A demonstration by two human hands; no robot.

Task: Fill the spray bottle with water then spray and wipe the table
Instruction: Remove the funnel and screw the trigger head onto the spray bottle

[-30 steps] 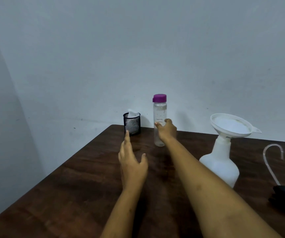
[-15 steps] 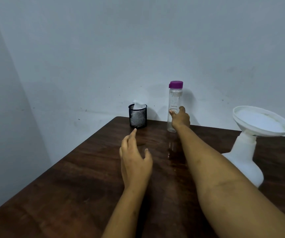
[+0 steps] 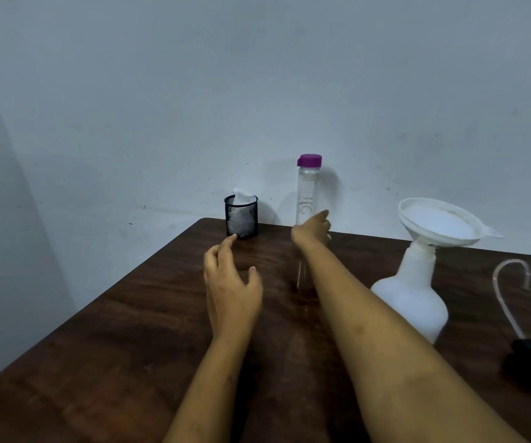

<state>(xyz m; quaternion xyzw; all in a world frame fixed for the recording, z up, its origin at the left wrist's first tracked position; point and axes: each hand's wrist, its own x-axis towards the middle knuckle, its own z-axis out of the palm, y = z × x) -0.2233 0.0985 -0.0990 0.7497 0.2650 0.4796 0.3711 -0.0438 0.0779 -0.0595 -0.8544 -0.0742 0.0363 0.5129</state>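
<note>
A clear water bottle (image 3: 307,190) with a purple cap stands upright at the table's far edge, against the wall. My right hand (image 3: 311,231) is at its base with fingers stretched out, covering the bottom of it. My left hand (image 3: 232,284) hovers over the table with relaxed, spread fingers and holds nothing. To the right stands the white spray bottle (image 3: 413,302) with a white funnel (image 3: 440,223) in its neck. Its black spray head (image 3: 528,362) with a clear tube (image 3: 510,284) lies at the table's right edge.
A black mesh cup (image 3: 241,220) with a white tissue in it stands at the back left corner of the dark wooden table (image 3: 123,346). The pale wall runs close behind the table; the table's left edge slants toward me.
My right hand carried the water bottle away from me and set it by the wall, and its fingers have loosened. The left hand stayed hovering mid-table.
</note>
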